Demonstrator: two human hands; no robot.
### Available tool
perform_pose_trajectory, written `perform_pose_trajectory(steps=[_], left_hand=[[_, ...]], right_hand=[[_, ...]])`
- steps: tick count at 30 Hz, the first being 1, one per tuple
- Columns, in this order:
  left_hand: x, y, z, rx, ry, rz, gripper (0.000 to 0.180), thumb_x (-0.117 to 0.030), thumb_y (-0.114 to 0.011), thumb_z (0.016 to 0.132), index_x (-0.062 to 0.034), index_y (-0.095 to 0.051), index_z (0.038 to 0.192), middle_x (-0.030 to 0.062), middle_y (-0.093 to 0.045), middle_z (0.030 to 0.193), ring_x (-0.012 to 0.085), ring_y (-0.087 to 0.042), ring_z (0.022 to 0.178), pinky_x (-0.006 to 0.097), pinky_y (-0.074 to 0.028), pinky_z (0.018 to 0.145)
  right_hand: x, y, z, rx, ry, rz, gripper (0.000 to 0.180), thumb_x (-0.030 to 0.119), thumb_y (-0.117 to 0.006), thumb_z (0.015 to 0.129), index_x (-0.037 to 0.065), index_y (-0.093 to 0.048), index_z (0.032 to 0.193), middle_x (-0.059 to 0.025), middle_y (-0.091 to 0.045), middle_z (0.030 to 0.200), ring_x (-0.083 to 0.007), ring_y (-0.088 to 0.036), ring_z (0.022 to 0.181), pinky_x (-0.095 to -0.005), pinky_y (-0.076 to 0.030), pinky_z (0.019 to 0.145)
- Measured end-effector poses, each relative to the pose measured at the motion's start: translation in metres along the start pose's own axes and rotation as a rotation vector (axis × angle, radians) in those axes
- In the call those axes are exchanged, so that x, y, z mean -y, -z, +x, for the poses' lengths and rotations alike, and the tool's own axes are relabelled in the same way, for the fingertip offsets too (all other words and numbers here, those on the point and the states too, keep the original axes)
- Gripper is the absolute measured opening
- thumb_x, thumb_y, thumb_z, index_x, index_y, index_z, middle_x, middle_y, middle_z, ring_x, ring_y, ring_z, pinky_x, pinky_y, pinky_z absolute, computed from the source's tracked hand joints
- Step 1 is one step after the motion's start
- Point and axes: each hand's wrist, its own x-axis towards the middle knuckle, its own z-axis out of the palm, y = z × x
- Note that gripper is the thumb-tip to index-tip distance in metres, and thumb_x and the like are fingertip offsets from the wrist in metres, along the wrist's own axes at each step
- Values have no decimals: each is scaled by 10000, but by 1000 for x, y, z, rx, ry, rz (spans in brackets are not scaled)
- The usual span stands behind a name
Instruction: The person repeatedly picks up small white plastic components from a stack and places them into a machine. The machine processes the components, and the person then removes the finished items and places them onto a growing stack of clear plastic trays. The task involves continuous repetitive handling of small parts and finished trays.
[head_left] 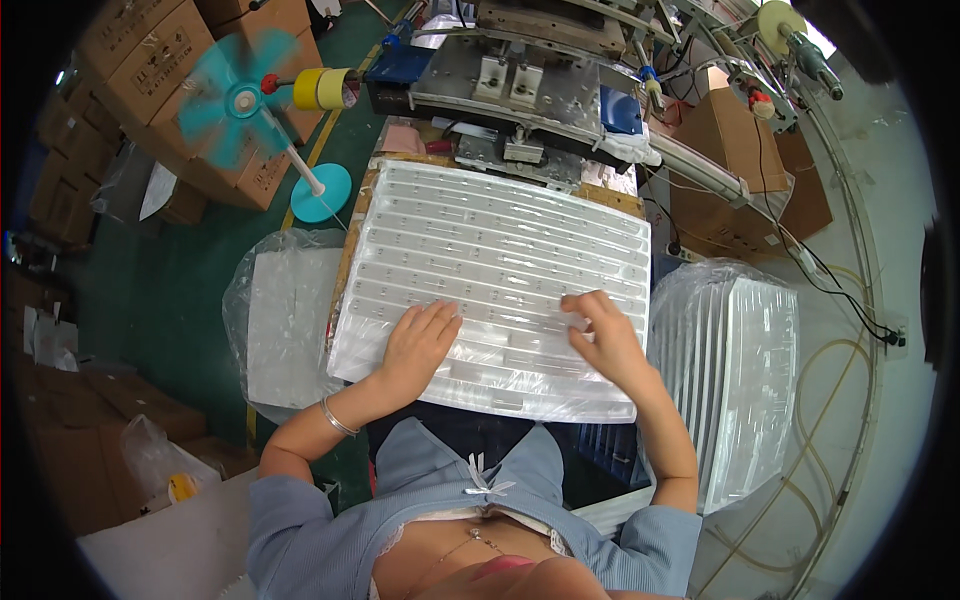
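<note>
Both hands, left hand [420,340] and right hand [600,335], lay spread flat on the translucent white ribbed plastic tray [500,250]; bagged tray stacks [735,370] waited at three o'clock, slots seemingly unfilled.

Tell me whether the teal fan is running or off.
Running: the teal fan has blades smeared into a blur, while its white pole and base look sharp.

Head cam, steep down, close-up.

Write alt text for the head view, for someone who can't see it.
Seen from above, a person's left hand and right hand rest flat on a clear ribbed plastic tray on a workbench. Bagged stacks of trays sit at either side, a metal machine behind, a teal fan to the left.
</note>
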Motion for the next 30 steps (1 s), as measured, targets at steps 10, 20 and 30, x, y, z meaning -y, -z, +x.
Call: perform_pose_trajectory(steps=[10,20,30], left_hand=[[-2,21,-2,-36,306,-221,335,-147,-696,717,-24,-610,1017,110,-588,920,269,-594,828,354,-494,660],[-18,4,-11,32,105,-208,226,-209,-691,722,-52,-596,855,60,-541,804,223,-547,738,325,-466,615],[-18,6,6,118,14,-149,214,-155,-677,713,-72,-611,898,41,-580,816,210,-564,716,342,-453,609]], right_hand=[[0,12,-5,-64,-66,115,277,13,-600,764,49,-575,1038,-73,-585,1032,-197,-578,875,-273,-495,682],[6,0,6,69,-15,305,292,63,-610,819,68,-575,1109,-57,-582,1073,-165,-576,897,-264,-492,710],[-10,3,-11,14,-49,297,299,61,-602,811,72,-570,1108,-85,-592,1017,-217,-596,866,-291,-514,685]])
